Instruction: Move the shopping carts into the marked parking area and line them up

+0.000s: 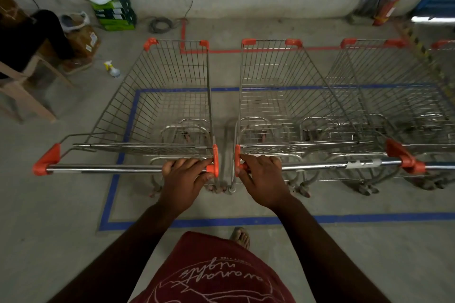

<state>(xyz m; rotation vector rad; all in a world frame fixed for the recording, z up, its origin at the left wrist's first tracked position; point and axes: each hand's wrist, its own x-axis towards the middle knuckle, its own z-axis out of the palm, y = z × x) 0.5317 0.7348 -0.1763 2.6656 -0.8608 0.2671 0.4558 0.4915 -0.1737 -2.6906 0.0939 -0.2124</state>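
Observation:
Several wire shopping carts with orange corner caps stand side by side inside a blue tape rectangle (pixel 115 181) on the concrete floor. My left hand (pixel 185 181) grips the right end of the leftmost cart's (pixel 157 96) steel handle bar. My right hand (pixel 264 179) grips the left end of the second cart's (pixel 283 96) handle bar. The two carts' orange end caps sit a narrow gap apart between my hands. A third cart (pixel 369 101) stands to the right of the second, and another cart (pixel 443 81) is cut off at the right edge.
A red tape line (pixel 221 51) runs along the floor beyond the carts. At the left are a plastic chair (pixel 29 91) with a seated person, a cardboard box (pixel 85 42), a spray bottle (pixel 112 69) and a green crate (pixel 115 11). A fire extinguisher (pixel 387 3) leans at the back right wall.

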